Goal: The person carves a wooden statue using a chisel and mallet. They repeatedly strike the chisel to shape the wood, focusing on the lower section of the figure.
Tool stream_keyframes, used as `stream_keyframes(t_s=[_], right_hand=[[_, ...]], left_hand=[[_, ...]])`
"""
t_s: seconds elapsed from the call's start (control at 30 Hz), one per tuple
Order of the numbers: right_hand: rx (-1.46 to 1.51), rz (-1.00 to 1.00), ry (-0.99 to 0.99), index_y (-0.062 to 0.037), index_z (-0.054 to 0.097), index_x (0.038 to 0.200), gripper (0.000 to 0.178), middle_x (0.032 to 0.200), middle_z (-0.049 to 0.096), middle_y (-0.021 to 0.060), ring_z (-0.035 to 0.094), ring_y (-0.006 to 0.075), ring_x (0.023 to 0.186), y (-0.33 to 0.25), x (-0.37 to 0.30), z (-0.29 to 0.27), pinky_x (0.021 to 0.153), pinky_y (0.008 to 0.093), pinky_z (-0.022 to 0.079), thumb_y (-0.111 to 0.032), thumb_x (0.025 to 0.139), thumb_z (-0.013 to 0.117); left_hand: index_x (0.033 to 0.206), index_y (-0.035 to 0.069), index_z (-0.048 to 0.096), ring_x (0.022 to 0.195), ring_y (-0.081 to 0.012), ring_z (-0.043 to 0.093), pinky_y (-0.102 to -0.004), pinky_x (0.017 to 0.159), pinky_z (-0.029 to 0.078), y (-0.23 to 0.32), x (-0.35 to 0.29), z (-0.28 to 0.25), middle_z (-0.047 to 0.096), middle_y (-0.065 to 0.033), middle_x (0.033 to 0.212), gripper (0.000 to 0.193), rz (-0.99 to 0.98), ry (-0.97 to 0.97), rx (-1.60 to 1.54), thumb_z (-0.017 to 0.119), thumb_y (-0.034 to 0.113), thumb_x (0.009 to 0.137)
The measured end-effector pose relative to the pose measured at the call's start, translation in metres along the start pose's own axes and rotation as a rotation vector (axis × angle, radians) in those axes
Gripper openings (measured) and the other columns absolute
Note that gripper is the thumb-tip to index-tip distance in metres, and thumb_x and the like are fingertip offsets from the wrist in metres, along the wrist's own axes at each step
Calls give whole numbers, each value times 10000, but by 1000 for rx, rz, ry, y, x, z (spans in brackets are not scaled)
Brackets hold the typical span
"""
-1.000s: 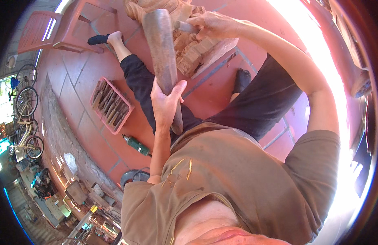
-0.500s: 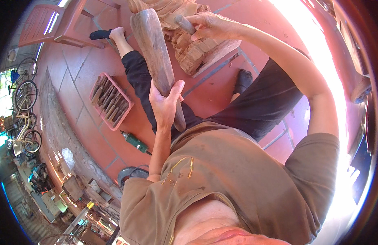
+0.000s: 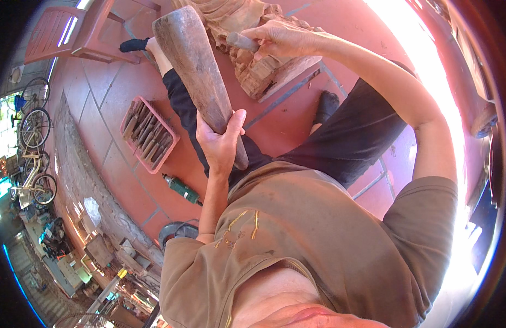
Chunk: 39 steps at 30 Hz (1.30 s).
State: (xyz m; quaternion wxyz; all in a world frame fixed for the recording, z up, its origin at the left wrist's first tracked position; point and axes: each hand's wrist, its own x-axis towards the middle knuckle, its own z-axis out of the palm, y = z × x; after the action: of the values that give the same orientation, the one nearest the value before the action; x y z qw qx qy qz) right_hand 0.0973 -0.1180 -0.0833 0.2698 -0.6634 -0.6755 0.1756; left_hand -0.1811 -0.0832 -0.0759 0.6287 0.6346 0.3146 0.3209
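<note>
My left hand (image 3: 221, 146) is shut around the narrow handle end of a large wooden mallet (image 3: 194, 71). The mallet's thick head points up and to the left, over my left leg. My right hand (image 3: 283, 39) reaches far forward and grips a chisel (image 3: 239, 40) by its rounded wooden handle. The chisel is held against a pale carved wood block (image 3: 258, 71) that lies on the red tiled floor (image 3: 108, 104). The mallet head is apart from the chisel, to its left. I sit with my legs in dark trousers stretched out on both sides of the carving.
A pink tray (image 3: 149, 135) holding several chisels lies on the tiles to my left. Nearer me lies a green power tool (image 3: 182, 189). A red plastic chair (image 3: 78, 38) stands at the far left. Beyond a stone curb (image 3: 83, 169) are bicycles (image 3: 31, 126).
The mallet head has swung to the left, away from the chisel and carving. My left hand stays low on the handle; my right hand keeps the chisel on the carving.
</note>
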Motion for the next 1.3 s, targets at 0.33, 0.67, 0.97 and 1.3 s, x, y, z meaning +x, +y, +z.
stream_keyframes(t_s=[0.33, 0.67, 0.97, 1.3], right_hand=[[128, 33, -99, -158, 629, 1287, 450, 775, 676, 85, 619, 252, 762, -12, 1, -2, 771, 398, 447, -111, 852, 731], [12, -11, -32, -121, 641, 1247, 400, 938, 718, 123, 663, 289, 908, -6, -1, -1, 816, 425, 478, -155, 859, 729], [64, 197, -77, -199, 601, 1366, 496, 916, 629, 68, 620, 208, 930, -6, -2, -8, 811, 392, 465, -137, 888, 717], [6, 96, -78, -191, 627, 1342, 512, 815, 627, 38, 601, 213, 878, -20, -8, -11, 825, 379, 449, -177, 849, 765]], left_hand=[[1110, -20, 563, 601, -115, 581, -266, 536, 482, 14, 2, -3, 615, -51, 834, 343, -26, 44, 33, 773, 95, 865], [1131, -19, 557, 594, -103, 569, -248, 502, 478, 7, 6, -7, 623, -49, 855, 372, -101, -39, 68, 790, 97, 865], [1201, -54, 550, 627, -137, 588, -279, 531, 492, 19, 2, -9, 612, -77, 921, 390, -24, 19, 33, 739, 33, 871], [1129, -16, 554, 618, -110, 585, -253, 528, 504, 8, -3, -3, 619, -55, 866, 376, -60, -54, 36, 790, 56, 846]])
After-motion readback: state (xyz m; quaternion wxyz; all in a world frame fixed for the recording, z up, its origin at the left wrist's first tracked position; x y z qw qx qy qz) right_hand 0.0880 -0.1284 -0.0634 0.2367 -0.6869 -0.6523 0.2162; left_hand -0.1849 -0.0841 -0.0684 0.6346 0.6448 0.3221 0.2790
